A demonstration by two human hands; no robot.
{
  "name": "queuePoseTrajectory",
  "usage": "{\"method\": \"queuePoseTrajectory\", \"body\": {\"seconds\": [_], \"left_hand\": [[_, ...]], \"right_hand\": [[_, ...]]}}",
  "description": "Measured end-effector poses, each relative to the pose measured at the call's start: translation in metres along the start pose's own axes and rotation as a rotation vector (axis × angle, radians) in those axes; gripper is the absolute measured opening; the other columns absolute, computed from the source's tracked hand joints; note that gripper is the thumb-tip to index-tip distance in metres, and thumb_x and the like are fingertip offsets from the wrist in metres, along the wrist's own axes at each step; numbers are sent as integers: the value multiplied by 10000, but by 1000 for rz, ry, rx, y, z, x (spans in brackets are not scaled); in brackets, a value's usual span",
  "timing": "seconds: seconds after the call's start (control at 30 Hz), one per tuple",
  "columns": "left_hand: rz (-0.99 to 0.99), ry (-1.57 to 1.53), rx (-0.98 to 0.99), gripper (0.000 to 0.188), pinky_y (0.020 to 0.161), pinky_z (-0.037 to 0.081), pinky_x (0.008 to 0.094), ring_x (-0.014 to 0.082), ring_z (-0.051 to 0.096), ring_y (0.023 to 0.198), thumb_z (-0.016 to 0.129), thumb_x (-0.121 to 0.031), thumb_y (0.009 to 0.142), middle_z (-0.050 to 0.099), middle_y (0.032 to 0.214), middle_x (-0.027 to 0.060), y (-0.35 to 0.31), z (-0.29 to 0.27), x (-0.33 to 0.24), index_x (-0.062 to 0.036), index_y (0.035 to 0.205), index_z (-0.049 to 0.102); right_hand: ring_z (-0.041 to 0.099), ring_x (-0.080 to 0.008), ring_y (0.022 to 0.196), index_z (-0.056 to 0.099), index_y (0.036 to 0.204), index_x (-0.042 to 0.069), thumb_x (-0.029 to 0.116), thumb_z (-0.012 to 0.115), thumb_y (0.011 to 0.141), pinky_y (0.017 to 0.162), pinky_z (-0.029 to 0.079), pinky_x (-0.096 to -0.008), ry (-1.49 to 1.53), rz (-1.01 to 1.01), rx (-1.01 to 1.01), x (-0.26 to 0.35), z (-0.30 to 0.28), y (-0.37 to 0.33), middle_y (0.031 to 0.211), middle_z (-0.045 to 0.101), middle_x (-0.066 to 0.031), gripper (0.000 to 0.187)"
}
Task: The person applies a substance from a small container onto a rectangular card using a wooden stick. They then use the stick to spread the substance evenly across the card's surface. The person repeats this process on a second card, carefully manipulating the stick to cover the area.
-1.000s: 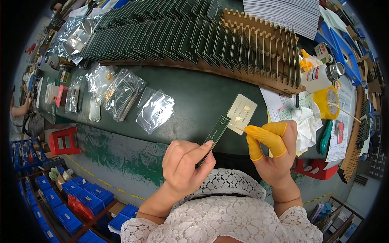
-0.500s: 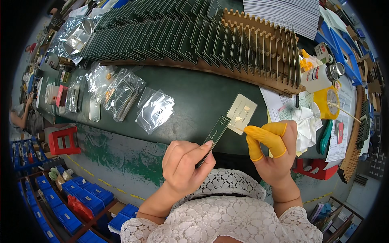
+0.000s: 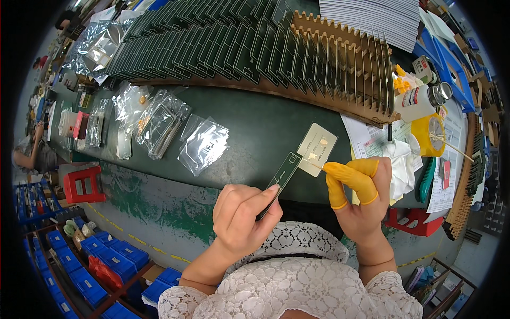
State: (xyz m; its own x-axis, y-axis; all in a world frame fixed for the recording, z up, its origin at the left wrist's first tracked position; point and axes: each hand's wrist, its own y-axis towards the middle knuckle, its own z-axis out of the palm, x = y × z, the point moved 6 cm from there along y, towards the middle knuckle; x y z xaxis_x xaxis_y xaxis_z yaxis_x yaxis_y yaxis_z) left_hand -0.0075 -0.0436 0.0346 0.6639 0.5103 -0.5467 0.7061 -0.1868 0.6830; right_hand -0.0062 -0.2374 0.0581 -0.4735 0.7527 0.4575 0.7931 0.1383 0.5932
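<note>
My left hand [image 3: 244,215] pinches the lower end of a narrow dark green circuit board [image 3: 285,174], which slants up and to the right above the bench edge. Yellow finger cots cover thumb and fingers of my right hand [image 3: 361,191]. Its fingertips are pressed together on a thin pale stick [image 3: 314,166], whose tip points toward the upper end of the board; whether it touches cannot be made out. Just beyond lies a pale gold card [image 3: 317,143] on the green bench, partly behind the board's end.
Long brown slotted racks [image 3: 329,98] full of upright green boards [image 3: 212,53] span the back. Clear plastic bags [image 3: 204,146] lie at left. To the right are a white bottle [image 3: 417,103], a yellow tub [image 3: 427,135], crumpled white cloth [image 3: 401,170] and a green-handled tool [image 3: 426,181].
My right hand has shifted very slightly to the right, with the stick drawn back a little. My left hand and the circuit board stay in place.
</note>
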Motion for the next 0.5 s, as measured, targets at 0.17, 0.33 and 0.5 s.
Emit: {"method": "queuePoseTrajectory", "body": {"seconds": [0.17, 0.33, 0.5], "left_hand": [[-3, 1, 6, 399, 564, 458, 324, 224, 579, 666, 805, 103, 636, 605, 846, 72, 0, 0, 0, 4, 1007, 697], [-4, 4, 8, 392, 564, 460, 324, 224, 580, 663, 803, 105, 640, 606, 844, 73, 0, 0, 0, 4, 1003, 695], [0, 4, -3, 380, 559, 463, 324, 224, 581, 651, 796, 111, 643, 608, 835, 74, 1, 0, 0, 4, 992, 691]], "right_hand": [[517, -236, 778, 729, 1068, 91, 46, 841, 715, 711, 365, -363, 19, -19, -3, 2, 0, 0, 922, 607, -31, 373], [519, -234, 779, 730, 1069, 91, 47, 841, 718, 711, 365, -363, 12, -12, 12, 2, 0, 1, 921, 607, -30, 371], [518, -234, 778, 731, 1069, 90, 43, 839, 717, 715, 367, -363, 20, -17, 21, 4, 1, 0, 917, 608, -29, 371]]}}
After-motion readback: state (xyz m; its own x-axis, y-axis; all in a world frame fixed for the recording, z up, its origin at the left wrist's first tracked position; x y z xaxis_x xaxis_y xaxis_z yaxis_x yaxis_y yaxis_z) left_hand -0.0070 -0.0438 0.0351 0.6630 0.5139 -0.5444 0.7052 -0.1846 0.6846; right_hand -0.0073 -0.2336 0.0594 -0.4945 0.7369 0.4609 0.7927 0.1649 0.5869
